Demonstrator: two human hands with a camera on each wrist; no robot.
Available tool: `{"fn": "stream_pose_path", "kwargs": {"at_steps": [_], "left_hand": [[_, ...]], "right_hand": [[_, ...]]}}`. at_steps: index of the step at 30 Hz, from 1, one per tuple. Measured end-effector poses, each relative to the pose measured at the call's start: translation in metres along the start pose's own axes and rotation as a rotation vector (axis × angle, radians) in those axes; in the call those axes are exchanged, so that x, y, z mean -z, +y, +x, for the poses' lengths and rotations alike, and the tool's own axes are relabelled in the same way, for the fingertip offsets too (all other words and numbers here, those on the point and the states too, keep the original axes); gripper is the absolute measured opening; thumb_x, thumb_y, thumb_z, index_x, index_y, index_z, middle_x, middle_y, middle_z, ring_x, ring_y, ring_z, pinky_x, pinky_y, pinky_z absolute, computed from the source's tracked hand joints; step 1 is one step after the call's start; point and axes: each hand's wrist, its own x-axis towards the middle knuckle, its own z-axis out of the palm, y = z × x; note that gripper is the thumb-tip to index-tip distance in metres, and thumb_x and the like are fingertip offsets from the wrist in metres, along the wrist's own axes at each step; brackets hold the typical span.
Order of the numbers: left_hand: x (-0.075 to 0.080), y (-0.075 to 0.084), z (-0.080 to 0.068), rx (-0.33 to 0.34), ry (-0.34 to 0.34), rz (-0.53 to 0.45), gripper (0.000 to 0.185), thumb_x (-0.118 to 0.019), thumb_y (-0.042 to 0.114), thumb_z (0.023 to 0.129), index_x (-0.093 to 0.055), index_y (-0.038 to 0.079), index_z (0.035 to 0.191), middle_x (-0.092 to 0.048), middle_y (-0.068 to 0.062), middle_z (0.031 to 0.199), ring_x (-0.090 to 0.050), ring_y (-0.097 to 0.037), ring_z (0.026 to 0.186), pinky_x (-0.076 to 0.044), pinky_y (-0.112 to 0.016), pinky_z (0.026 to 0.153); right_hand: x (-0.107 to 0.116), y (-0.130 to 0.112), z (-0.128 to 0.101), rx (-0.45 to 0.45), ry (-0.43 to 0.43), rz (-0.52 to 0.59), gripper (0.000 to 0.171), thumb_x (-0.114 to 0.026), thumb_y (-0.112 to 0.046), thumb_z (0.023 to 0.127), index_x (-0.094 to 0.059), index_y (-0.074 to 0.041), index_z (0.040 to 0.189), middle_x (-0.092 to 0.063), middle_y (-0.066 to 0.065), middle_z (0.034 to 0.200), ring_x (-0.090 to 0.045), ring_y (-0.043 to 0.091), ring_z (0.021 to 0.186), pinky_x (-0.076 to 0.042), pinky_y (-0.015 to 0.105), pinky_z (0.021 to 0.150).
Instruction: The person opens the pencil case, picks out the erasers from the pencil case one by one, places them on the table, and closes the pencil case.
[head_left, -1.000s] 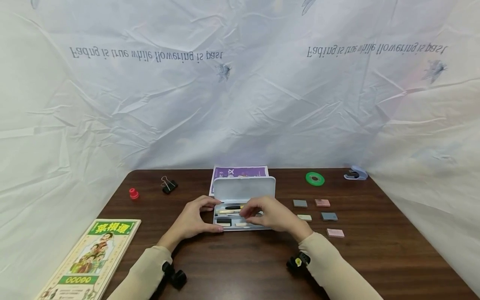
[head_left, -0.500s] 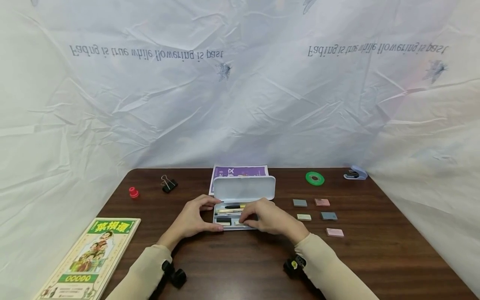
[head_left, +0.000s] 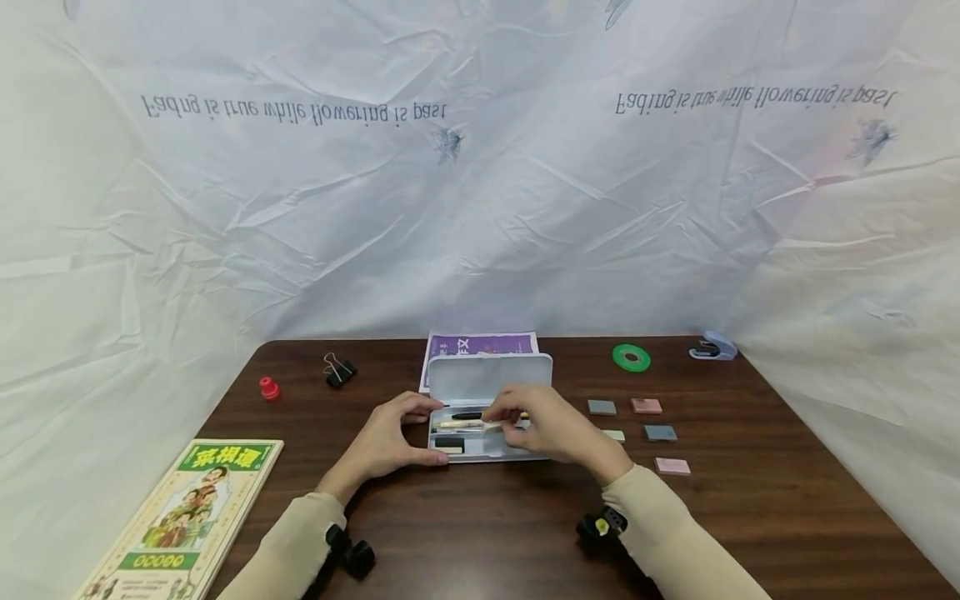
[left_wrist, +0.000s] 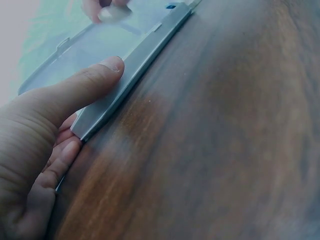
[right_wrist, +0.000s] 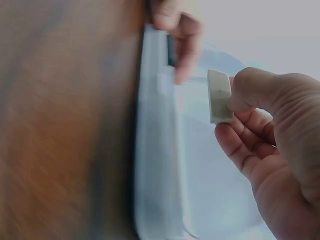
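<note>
Off-white eraser (right_wrist: 220, 97) pinched, your right hand (head_left: 543, 423) has just risen from the case (head_left: 489, 379) your left hand (head_left: 386, 437) grips at nine o'clock, freeing space beside the black block (head_left: 450, 444).

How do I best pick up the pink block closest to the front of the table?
Probably pinch the pink block by its front and back long sides, coming from above: it lies flat, is oblong, and nothing touches it. The right hand is nearer, but it holds a pale block.
</note>
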Motion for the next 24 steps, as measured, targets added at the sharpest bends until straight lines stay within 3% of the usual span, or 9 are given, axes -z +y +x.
{"fn": "stream_pose_path", "kwargs": {"at_steps": [2, 7, 13, 17, 24], "left_hand": [[-0.001, 0.000, 0.000, 0.005, 0.000, 0.004, 0.079, -0.108, 0.044, 0.073, -0.075, 0.018, 0.140, -0.070, 0.001, 0.139, -0.072, -0.022, 0.126, -0.062, -0.042, 0.111], [-0.001, 0.001, -0.001, 0.011, -0.002, 0.017, 0.079, -0.107, 0.046, 0.073, -0.074, 0.020, 0.141, -0.069, 0.002, 0.141, -0.072, -0.023, 0.126, -0.062, -0.042, 0.112], [-0.003, -0.002, -0.001, 0.017, -0.006, 0.022, 0.080, -0.107, 0.047, 0.073, -0.074, 0.020, 0.141, -0.070, 0.003, 0.140, -0.072, -0.023, 0.126, -0.062, -0.042, 0.111], [-0.003, -0.002, 0.000, 0.014, -0.005, 0.022, 0.080, -0.107, 0.048, 0.073, -0.074, 0.020, 0.141, -0.070, 0.003, 0.140, -0.072, -0.023, 0.126, -0.062, -0.042, 0.111], [-0.001, -0.002, -0.001, 0.015, -0.003, 0.022, 0.079, -0.107, 0.047, 0.073, -0.074, 0.021, 0.141, -0.070, 0.003, 0.140, -0.072, -0.022, 0.125, -0.062, -0.041, 0.111]], "right_hand": [[0.012, -0.001, -0.005, 0.004, 0.039, 0.000, 0.031, -0.073, 0.005, 0.097, -0.086, -0.015, 0.118, -0.076, -0.008, 0.109, -0.066, 0.008, 0.091, -0.064, 0.042, 0.075], [0.044, -0.001, -0.027, -0.026, 0.135, -0.032, 0.034, -0.076, 0.007, 0.095, -0.085, -0.018, 0.116, -0.075, -0.011, 0.112, -0.066, 0.010, 0.087, -0.063, 0.034, 0.068], [0.088, 0.004, -0.072, -0.035, 0.235, -0.138, 0.044, -0.079, 0.015, 0.089, -0.082, -0.021, 0.113, -0.074, -0.012, 0.110, -0.067, 0.006, 0.092, -0.063, 0.023, 0.077], [0.113, 0.004, -0.105, -0.037, 0.289, -0.211, 0.052, -0.080, 0.019, 0.084, -0.080, -0.025, 0.111, -0.073, -0.013, 0.106, -0.063, 0.005, 0.085, -0.054, 0.017, 0.068], [0.127, 0.004, -0.157, -0.029, 0.346, -0.302, 0.060, -0.084, 0.023, 0.075, -0.081, -0.027, 0.108, -0.073, -0.015, 0.105, -0.062, 0.002, 0.084, -0.052, 0.015, 0.069]]}}
